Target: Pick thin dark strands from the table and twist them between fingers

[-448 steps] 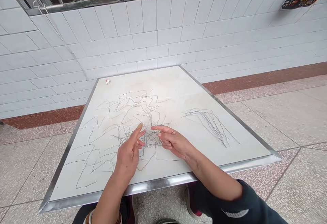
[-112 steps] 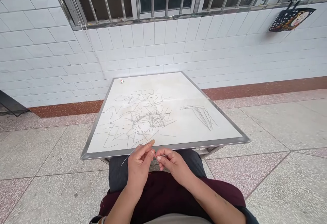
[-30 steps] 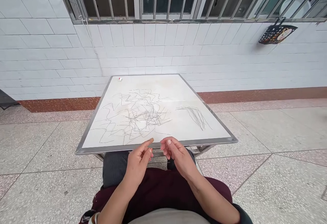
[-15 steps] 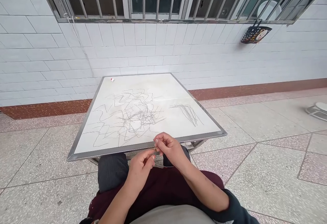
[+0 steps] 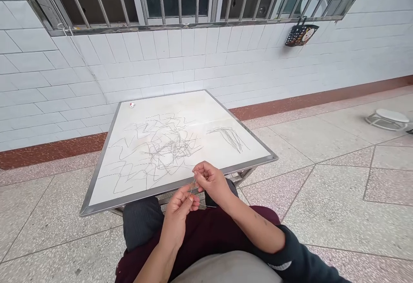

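Observation:
My left hand pinches a thin, pale wire-like strand between thumb and fingers, above my lap. Just up and to the right, my right hand grips the same strand with its fingertips pressed together. A short stretch spans the gap between the two hands, and a loose end trails below toward the right. Both hands are at the near edge of a white table with a grey metal rim. Many thin dark wavy strands lie tangled on its left and middle part; whether some are drawn lines I cannot tell.
A straighter bunch of thin strands is on the table's right side. A small red-and-white object sits at the far left corner. Behind are a tiled wall and a barred window. A patterned bag hangs there; a stool stands right.
The view has turned slightly to the right. My left fingers have spread a little along the strand, and my right hand keeps its grip close by.

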The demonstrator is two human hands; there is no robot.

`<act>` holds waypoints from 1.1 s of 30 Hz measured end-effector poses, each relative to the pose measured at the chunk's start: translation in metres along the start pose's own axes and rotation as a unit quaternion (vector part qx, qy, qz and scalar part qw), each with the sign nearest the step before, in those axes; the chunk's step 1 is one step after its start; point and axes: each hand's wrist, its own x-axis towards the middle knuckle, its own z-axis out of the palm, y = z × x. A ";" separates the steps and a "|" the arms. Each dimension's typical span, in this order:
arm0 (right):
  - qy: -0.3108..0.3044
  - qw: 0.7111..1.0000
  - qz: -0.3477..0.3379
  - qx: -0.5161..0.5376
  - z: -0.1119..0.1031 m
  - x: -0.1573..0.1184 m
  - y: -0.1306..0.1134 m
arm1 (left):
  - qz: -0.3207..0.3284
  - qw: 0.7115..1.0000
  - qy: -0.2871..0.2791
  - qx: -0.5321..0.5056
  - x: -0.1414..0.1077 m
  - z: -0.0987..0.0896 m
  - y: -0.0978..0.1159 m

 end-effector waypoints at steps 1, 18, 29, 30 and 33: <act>0.003 1.000 -0.004 -0.001 -0.001 0.000 -0.001 | 0.003 1.000 -0.003 -0.001 -0.001 0.000 -0.001; 0.012 0.993 -0.010 -0.120 -0.023 0.089 0.050 | 0.022 0.984 -0.002 0.175 0.018 -0.031 -0.050; 0.001 0.963 0.000 -0.271 -0.023 0.180 0.070 | -0.021 0.970 -0.018 0.240 0.049 -0.067 -0.098; -0.001 0.961 0.002 -0.277 -0.023 0.182 0.072 | -0.019 0.970 -0.021 0.240 0.049 -0.067 -0.097; -0.006 0.957 0.004 -0.290 -0.022 0.188 0.077 | -0.006 0.971 -0.016 0.238 0.047 -0.065 -0.094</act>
